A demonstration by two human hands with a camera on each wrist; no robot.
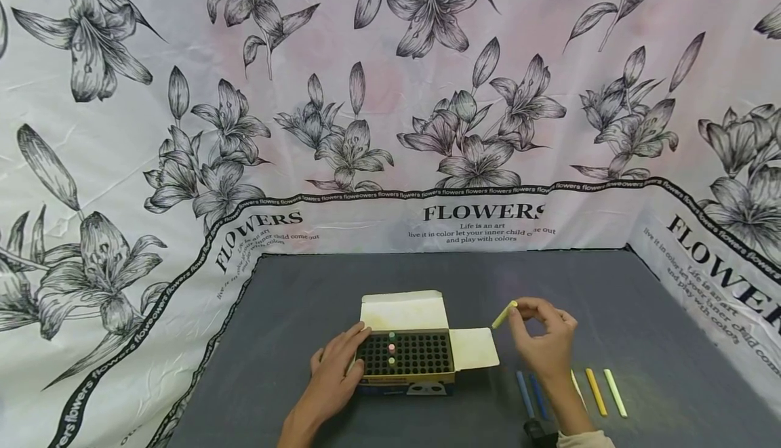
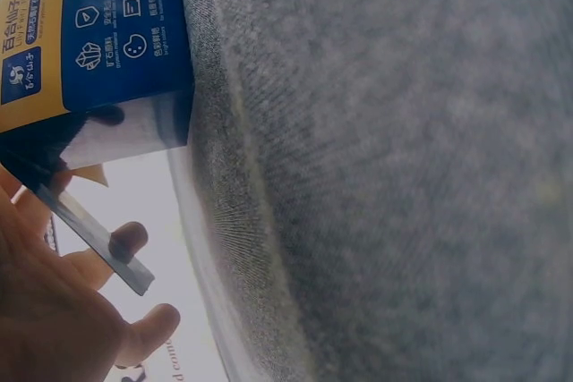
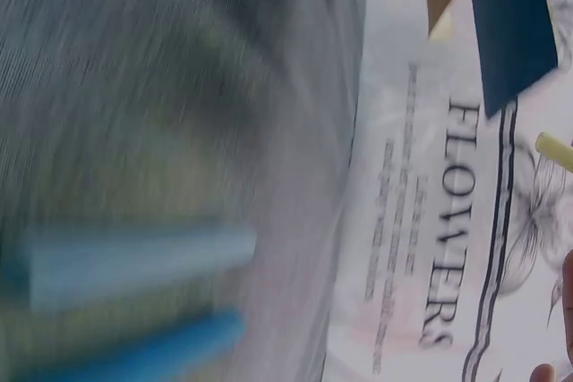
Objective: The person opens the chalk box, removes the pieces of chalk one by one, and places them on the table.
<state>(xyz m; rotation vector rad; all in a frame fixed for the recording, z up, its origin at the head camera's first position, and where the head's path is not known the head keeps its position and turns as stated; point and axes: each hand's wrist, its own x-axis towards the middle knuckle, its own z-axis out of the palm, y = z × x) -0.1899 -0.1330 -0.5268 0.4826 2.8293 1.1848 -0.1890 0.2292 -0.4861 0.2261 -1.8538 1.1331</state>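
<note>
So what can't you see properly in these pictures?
- Head view: the chalk box holds three sticks; their colours are too small to be sure of.
- Head view: the right hand covers part of the white stick on the table.
- Right wrist view: motion blur smears the blue sticks.
- Left wrist view: the box's print is too small to read; the frame's edge crops the left hand.

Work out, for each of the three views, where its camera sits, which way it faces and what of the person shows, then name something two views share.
Head: worn high, looking forward and down at the grey table; left hand rests against the open chalk box, right hand pinches a yellow-green chalk.
Left wrist: low beside the table, facing the box's blue side; fingers show.
Right wrist: blurred, looking across table and backdrop; blue chalks show.
Shared: the yellow-green chalk appears in head and right wrist views.
</note>
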